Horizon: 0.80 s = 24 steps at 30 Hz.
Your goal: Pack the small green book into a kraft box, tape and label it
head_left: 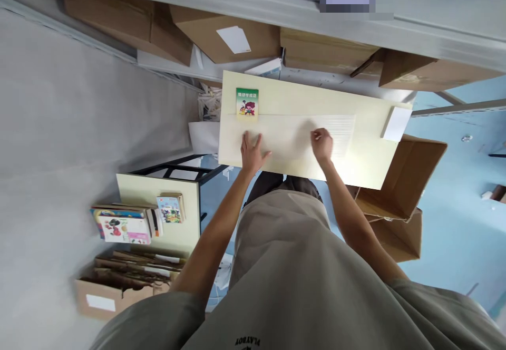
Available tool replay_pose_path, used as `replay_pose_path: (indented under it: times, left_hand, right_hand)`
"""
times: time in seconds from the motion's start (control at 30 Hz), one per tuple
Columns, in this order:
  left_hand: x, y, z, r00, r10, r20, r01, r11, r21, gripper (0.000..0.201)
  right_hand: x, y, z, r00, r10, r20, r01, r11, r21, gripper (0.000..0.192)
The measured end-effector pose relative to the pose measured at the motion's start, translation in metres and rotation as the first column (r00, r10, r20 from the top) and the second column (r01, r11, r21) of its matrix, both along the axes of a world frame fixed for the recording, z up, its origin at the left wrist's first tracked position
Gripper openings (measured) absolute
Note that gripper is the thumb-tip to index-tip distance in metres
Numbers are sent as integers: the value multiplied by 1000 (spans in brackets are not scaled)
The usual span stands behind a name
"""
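Observation:
A long, thin, whitish sheet (284,136) with fine ridges at its right end lies along the pale yellow tabletop (367,155). My left hand (252,154) rests on the sheet's left part, fingers spread. Over its right part is my right hand (322,144), slightly blurred, with thumb and fingers pinched together. What the pinch holds, if anything, is too small to make out. Just beyond my left hand lies a small booklet (247,104) with a green and yellow cartoon cover, next to the sheet's far edge.
A white pad or stack of cards (396,123) lies at the table's right end. Cardboard boxes (233,36) line the far side under a shelf. An open carton (411,181) stands at right. Books (124,229) sit on a side table (185,229) at left, near a box of folded cardboard (114,297).

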State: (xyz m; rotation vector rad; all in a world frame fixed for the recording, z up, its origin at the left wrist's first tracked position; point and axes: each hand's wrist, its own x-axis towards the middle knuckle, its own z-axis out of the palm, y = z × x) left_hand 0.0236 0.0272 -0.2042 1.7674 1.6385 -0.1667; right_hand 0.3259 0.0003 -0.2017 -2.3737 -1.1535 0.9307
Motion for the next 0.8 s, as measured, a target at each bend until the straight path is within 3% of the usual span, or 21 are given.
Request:
replay_pose_path:
  times: [0.13,0.27,0.37,0.5,0.6,0.7,0.8]
  left_hand:
    - [-15,26,0,999,6,48,-7,1000,21,53]
    - [-36,62,-2,994,16,111,-18,1000,14,38]
    - [-46,90,-4,990,91,111,-92,996,4,26]
    - [-47,126,-12,971,224,76,-233,964,129,15]
    - [-38,151,-20,938,340,69,-347,922,174,38]
    - [-28,173,-27,921,388,32,-390,916,99,56]
    - [-21,191,-27,942,336,8,-336,942,8,38]
  right_hand:
    - [-108,62,2,934,255,-251,-269,963,-22,23]
    - [-176,112,-9,928,221,-300,-282,943,-178,45]
    - [-191,126,-20,945,105,-311,-197,939,-283,57]
    - [-190,123,-27,942,67,-329,-163,948,-274,60]
    - [-189,118,-27,943,87,-322,-172,953,-249,62]
    - [-190,117,-26,948,99,-302,-178,952,-247,61]
    - [-193,118,-25,954,96,-285,-175,948,-266,57]
